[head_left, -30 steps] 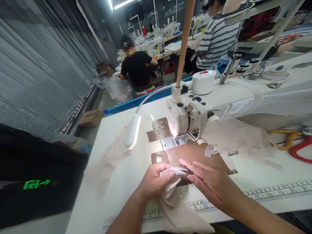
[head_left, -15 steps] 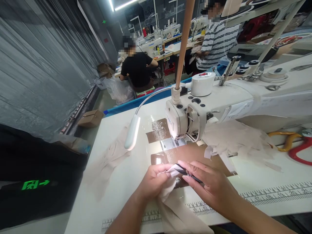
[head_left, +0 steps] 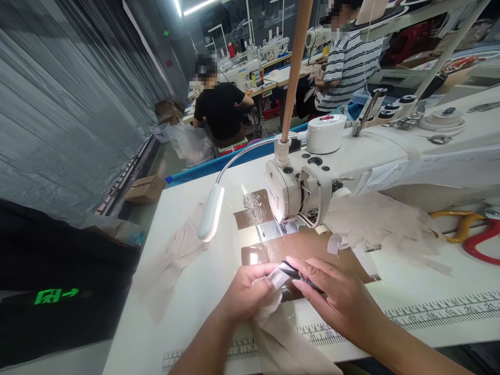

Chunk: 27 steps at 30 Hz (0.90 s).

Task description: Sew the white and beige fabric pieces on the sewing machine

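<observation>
Head view: left hand (head_left: 247,291) is pinching pale fabric (head_left: 292,346)
Right hand (head_left: 338,294): now gripping dark snips (head_left: 290,272)
Plastic bag (head_left: 192,141): slumping on the floor, contents blurring

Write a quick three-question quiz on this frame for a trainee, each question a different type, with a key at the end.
1. True or false: the left hand is empty.
2. Multiple choice: where does the white lamp appear in the picture, relative to the sewing machine's head?
A. To its left
B. To its right
C. Directly above it
3. Fill in the blank: the right hand holds a pair of small dark ____.

Key:
1. False; it grips pale cloth.
2. A.
3. Snips.
</observation>
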Each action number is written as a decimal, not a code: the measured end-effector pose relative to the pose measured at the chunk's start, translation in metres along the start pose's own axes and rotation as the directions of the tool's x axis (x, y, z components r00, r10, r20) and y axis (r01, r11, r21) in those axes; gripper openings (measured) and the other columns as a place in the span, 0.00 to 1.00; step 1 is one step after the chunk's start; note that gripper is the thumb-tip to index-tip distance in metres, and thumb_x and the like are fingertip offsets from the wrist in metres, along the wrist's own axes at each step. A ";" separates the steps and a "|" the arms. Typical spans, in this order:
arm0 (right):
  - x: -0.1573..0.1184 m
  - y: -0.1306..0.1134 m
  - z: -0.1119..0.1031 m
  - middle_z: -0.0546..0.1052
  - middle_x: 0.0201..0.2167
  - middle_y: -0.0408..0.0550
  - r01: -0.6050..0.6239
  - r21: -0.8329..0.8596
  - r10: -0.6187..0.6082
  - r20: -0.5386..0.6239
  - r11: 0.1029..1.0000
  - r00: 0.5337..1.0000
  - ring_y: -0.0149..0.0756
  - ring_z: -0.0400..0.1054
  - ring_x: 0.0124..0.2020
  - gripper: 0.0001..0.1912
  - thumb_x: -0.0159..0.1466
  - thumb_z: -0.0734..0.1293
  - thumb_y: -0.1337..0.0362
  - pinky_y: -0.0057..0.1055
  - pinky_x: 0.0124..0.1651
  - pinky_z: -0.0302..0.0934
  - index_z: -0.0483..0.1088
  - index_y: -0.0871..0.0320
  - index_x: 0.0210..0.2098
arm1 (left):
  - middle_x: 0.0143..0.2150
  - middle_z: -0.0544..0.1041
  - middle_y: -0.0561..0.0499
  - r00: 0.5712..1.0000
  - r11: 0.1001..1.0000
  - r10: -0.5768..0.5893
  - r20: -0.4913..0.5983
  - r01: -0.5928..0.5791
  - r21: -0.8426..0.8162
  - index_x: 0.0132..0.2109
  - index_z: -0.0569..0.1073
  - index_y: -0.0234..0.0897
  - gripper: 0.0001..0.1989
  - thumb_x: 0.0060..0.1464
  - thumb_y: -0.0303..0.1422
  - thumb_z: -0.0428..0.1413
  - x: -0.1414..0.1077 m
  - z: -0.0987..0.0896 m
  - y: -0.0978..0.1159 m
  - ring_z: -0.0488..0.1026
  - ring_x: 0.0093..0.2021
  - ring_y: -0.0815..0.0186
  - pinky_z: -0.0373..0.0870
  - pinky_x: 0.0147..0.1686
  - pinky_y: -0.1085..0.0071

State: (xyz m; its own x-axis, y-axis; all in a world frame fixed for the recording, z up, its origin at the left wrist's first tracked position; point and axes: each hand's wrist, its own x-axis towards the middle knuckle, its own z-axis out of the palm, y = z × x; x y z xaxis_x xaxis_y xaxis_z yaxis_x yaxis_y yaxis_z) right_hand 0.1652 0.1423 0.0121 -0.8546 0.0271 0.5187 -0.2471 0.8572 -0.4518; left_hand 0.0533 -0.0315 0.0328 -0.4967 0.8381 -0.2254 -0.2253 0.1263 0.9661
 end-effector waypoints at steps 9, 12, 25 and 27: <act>0.001 0.000 0.003 0.75 0.39 0.51 0.036 -0.050 -0.038 -0.037 0.998 0.999 0.36 0.70 0.36 0.20 0.66 0.60 0.71 0.32 0.37 0.65 0.60 0.60 0.57 | 0.35 0.75 0.47 0.996 0.996 0.073 0.044 -0.070 -0.056 0.50 0.76 0.31 0.19 0.58 0.40 0.56 0.002 0.005 0.003 0.68 0.34 0.67 0.64 0.37 0.73; 0.000 0.000 0.004 0.75 0.40 0.51 0.050 -0.051 -0.053 -0.055 0.997 0.997 0.36 0.70 0.37 0.19 0.66 0.60 0.72 0.32 0.37 0.64 0.61 0.60 0.57 | 0.30 0.73 0.49 0.995 0.995 0.087 0.050 -0.085 -0.044 0.49 0.77 0.30 0.20 0.59 0.42 0.55 0.002 0.006 0.001 0.66 0.30 0.69 0.63 0.33 0.74; 0.001 0.001 0.003 0.74 0.34 0.49 0.061 -0.033 -0.064 -0.085 0.998 0.994 0.33 0.67 0.31 0.18 0.66 0.61 0.71 0.31 0.32 0.62 0.63 0.63 0.56 | 0.34 0.76 0.47 0.997 0.996 0.077 0.013 -0.076 -0.049 0.49 0.77 0.32 0.17 0.60 0.39 0.54 0.002 0.001 -0.008 0.69 0.32 0.68 0.63 0.35 0.74; 0.001 0.001 0.003 0.74 0.34 0.48 0.062 -0.033 -0.065 -0.089 0.998 0.994 0.33 0.67 0.31 0.18 0.66 0.61 0.71 0.30 0.32 0.62 0.63 0.63 0.56 | 0.34 0.76 0.47 0.997 0.996 0.079 0.018 -0.078 -0.051 0.49 0.77 0.33 0.16 0.60 0.39 0.54 0.002 0.001 -0.008 0.69 0.33 0.68 0.63 0.36 0.74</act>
State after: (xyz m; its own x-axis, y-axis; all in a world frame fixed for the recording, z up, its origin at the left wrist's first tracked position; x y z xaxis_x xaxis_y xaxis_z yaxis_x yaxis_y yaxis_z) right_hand 0.1631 0.1417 0.0097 -0.7929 0.0169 0.6091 -0.2842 0.8739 -0.3943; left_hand 0.0550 -0.0305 0.0251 -0.4980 0.8548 -0.1457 -0.2277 0.0332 0.9732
